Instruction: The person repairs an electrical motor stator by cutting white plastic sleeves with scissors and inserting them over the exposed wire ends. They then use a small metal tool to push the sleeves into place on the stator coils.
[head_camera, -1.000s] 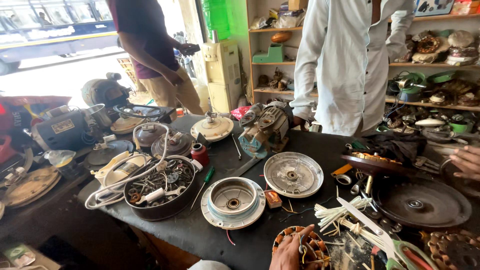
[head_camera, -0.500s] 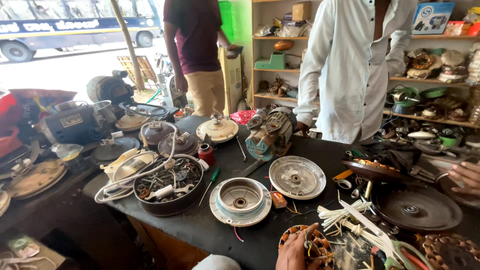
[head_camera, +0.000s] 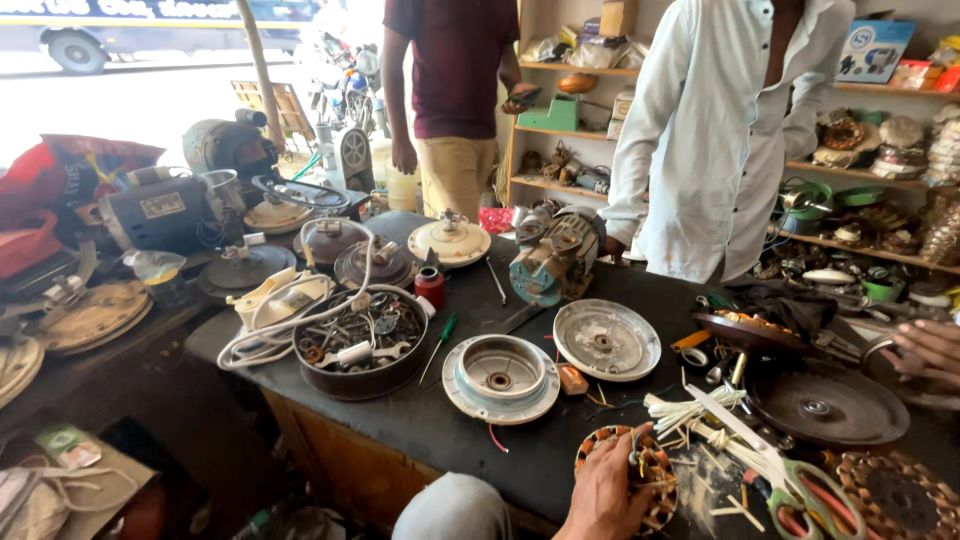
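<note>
My left hand (head_camera: 603, 492) comes up from the bottom edge and grips a round fan stator with copper windings (head_camera: 650, 478), fingertips on its wires. My right hand (head_camera: 930, 350) shows only partly at the right edge, fingers laid flat by the rim of a dark round fan housing (head_camera: 826, 405). What it holds, if anything, is cut off by the frame. White sleeving strips (head_camera: 690, 412) and green-handled scissors (head_camera: 800, 485) lie between the two hands.
The black workbench (head_camera: 420, 425) carries a white fan cover (head_camera: 500, 378), a grey cover plate (head_camera: 606, 340), a bowl of screws and tools (head_camera: 360, 342) and a teal motor (head_camera: 548, 262). A person in a white shirt (head_camera: 720, 140) stands behind it, another in maroon (head_camera: 452, 70) farther back.
The view has shifted slightly. The person in maroon has walked to the right, nearer the shelves. My left hand stays on the stator and my right hand stays at the right edge.
</note>
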